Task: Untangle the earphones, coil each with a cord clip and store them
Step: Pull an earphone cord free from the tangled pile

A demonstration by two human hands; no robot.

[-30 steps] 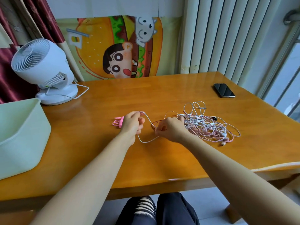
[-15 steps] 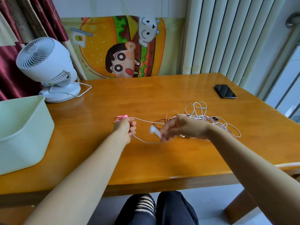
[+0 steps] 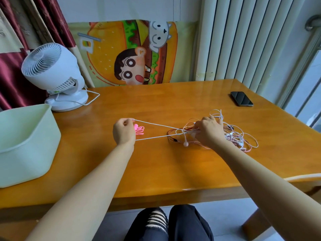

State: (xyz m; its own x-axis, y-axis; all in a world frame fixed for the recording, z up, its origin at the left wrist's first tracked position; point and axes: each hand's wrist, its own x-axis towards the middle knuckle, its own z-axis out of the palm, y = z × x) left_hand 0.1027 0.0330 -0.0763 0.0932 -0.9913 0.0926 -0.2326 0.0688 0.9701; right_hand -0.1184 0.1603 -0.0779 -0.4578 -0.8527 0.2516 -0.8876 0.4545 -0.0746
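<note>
Untangling is the step in hand: on the wooden table (image 3: pixel 156 164) the earphone tangle (image 3: pixel 238 138) lies right, the right hand (image 3: pixel 209 132) pinching its strands and the left hand (image 3: pixel 124 131) gripping a taut white cord (image 3: pixel 156 125). Next probably calls for gentle drawing-out, with the pink cord clips (image 3: pixel 139 130) waiting nearby.

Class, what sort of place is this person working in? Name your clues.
Probably a room in a home: a wooden table, a cartoon burger hanging on the wall behind it, and a small white desk fan near red curtains.
</note>
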